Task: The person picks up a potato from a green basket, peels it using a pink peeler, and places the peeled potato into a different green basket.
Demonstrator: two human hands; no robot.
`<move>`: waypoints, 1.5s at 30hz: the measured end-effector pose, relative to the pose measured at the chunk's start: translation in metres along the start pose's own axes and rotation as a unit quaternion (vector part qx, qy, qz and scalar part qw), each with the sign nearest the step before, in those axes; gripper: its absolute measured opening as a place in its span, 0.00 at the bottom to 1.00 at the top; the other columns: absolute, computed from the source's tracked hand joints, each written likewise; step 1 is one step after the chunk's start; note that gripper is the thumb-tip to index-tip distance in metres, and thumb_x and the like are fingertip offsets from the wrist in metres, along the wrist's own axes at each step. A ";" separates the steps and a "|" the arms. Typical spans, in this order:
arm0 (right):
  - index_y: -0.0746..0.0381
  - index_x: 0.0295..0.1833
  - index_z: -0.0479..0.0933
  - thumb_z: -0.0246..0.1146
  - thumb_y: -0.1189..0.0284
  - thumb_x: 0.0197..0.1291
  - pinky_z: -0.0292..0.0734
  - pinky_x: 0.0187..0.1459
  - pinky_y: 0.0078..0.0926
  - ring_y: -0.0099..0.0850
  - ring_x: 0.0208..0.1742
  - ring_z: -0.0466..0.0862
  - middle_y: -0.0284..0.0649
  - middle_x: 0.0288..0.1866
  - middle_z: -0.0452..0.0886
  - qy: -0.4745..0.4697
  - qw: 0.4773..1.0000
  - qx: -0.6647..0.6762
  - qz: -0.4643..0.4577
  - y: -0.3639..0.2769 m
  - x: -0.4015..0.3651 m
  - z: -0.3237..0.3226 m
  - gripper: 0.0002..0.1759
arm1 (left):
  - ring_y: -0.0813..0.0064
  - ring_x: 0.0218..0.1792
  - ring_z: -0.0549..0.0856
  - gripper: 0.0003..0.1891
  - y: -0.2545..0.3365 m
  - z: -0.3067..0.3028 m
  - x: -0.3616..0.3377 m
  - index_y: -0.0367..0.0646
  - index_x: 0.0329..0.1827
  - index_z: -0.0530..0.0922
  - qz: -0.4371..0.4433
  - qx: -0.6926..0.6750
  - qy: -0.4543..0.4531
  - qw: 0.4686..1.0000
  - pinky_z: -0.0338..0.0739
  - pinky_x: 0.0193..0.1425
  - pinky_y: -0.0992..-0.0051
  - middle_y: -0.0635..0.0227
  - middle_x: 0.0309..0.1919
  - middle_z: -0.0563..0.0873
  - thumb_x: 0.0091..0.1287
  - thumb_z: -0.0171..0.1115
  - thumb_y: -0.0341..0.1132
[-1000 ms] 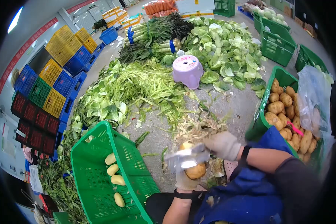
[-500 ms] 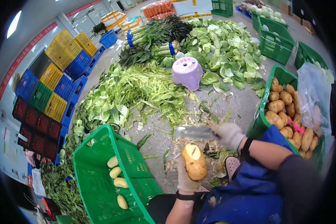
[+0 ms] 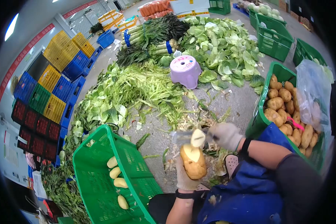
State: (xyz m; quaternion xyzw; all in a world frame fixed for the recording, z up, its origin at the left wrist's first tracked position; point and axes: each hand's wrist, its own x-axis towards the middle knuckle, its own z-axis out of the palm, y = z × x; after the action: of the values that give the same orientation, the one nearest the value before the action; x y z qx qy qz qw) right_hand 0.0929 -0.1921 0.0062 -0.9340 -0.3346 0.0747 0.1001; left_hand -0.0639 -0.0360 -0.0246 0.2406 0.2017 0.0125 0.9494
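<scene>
Gloved, my left hand (image 3: 184, 180) wraps round a large potato (image 3: 196, 170) from the left and below. The potato's upper end is cut to pale flesh, with brown skin on the rest. My right hand (image 3: 225, 136), also gloved, grips a wide-bladed knife (image 3: 180, 137) by its handle; the blade is blurred and points left, just above the potato. A cut potato piece (image 3: 198, 138) with a dark mark overlaps the blade. Left of my hands, a green crate (image 3: 114, 142) holds several peeled potatoes (image 3: 120, 182). Scraps lie on the floor below the knife.
A green crate (image 3: 267, 80) of unpeeled potatoes (image 3: 275, 103) stands at the right, partly under a clear plastic bag (image 3: 313, 89). Ahead are a purple stool (image 3: 185, 72), stripped greens (image 3: 145, 89) and cabbage leaves (image 3: 222, 48). Stacked yellow crates (image 3: 61, 48) line the left.
A piece has come off the potato's upper end and now shows against the knife blade. The knife has shifted slightly down and left; my left hand still holds the potato.
</scene>
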 end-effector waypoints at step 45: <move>0.55 0.40 0.77 0.59 0.65 0.58 0.78 0.36 0.41 0.43 0.36 0.84 0.41 0.32 0.83 -0.003 0.994 0.091 -0.055 -0.004 -0.008 -0.002 0.08 | 0.56 0.49 0.83 0.36 0.000 -0.043 0.016 0.46 0.67 0.69 -0.031 -0.009 -0.023 0.999 0.82 0.51 0.55 0.57 0.55 0.81 0.66 0.46 0.65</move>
State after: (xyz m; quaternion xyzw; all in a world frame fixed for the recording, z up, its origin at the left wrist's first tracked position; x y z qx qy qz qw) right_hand 0.0850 -0.1940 0.0095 -0.9013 -0.3771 0.1017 0.1875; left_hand -0.0661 -0.0149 -0.0651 0.2261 0.1873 -0.0201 0.9557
